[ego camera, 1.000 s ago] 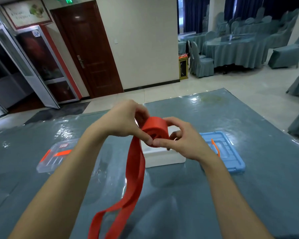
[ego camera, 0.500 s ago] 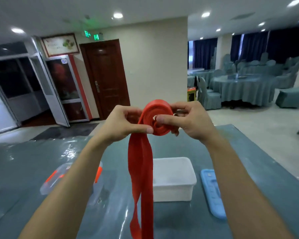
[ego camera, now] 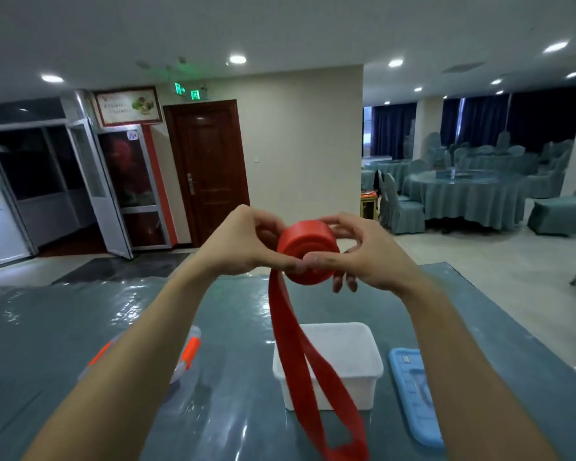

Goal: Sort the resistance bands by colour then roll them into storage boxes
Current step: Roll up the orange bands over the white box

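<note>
both hands are raised above the table, holding a red resistance band between them. most of the band is wound into a thick roll, one flat spiral face turned toward the camera. the left hand pinches the roll's left side, thumb on the near face and fingers curled round behind. the right hand grips the right side, thumb pressed across the near face, fingers bent round the far side and underneath. the unrolled tail hangs from the roll's lower left as a long loop. it crosses in front of a white storage box standing open on the table and reaches the bottom edge of the view. a blue lid lies just right of the box. to the left, partly hidden by the left forearm, lies a clear plastic piece with orange latches; whether it is a box or a lid i cannot tell.
</note>
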A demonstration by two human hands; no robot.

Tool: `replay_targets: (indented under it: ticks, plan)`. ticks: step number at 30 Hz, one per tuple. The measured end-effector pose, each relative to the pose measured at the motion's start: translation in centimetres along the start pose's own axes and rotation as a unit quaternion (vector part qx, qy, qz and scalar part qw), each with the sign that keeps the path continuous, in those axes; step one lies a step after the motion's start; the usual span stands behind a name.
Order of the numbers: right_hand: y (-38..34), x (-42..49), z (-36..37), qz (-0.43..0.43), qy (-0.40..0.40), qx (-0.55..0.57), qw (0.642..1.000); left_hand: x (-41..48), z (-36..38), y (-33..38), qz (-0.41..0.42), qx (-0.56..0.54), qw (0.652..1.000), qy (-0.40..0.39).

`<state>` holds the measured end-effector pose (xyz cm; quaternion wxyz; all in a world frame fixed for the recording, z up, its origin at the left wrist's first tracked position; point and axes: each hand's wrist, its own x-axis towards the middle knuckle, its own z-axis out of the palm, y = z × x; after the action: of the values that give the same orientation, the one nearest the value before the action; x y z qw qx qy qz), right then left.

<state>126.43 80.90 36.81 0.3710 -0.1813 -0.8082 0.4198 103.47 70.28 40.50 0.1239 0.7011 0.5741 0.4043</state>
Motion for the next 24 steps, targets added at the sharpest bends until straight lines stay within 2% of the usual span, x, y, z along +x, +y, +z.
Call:
replay_targets:
  ticks: [3, 6, 9, 12, 15, 19, 21, 24]
  plan:
    - [-0.5, 0.4, 0.1, 0.003, -0.039, -0.159, 0.987, 0.7, 0.0, 0.7, 0.003, 0.144, 0.987, -0.065]
    - [-0.3, 0.7, 0.8, 0.020, -0.083, -0.210, 0.974, 1.2, -0.2, 1.0, -0.005, 0.210, 0.972, -0.103]
    - [0.3, 1.0, 1.0, 0.019, -0.104, -0.206, 0.973, 1.3, 0.0, 0.9, -0.015, 0.234, 0.962, -0.137]
    - [1.3, 1.1, 1.1, -0.008, -0.079, -0.098, 0.992, 1.0, -0.5, 0.3, -0.027, 0.191, 0.975, -0.114]
    - [2.4, 0.9, 1.4, -0.021, -0.020, 0.042, 0.999, -0.5, -1.2, -1.3, -0.045, 0.053, 0.994, -0.082]
    - [3.8, 0.5, 2.1, -0.020, 0.026, 0.153, 0.988, -2.7, 1.2, -3.7, -0.044, -0.107, 0.993, -0.008]
    - [4.8, 0.0, 2.7, -0.017, 0.028, 0.182, 0.983, -3.1, 2.2, -4.4, -0.035, -0.125, 0.991, 0.019]
    - [6.4, -1.3, 4.1, 0.020, 0.009, 0.198, 0.980, -3.1, 2.5, -4.5, -0.029, -0.079, 0.996, 0.007]
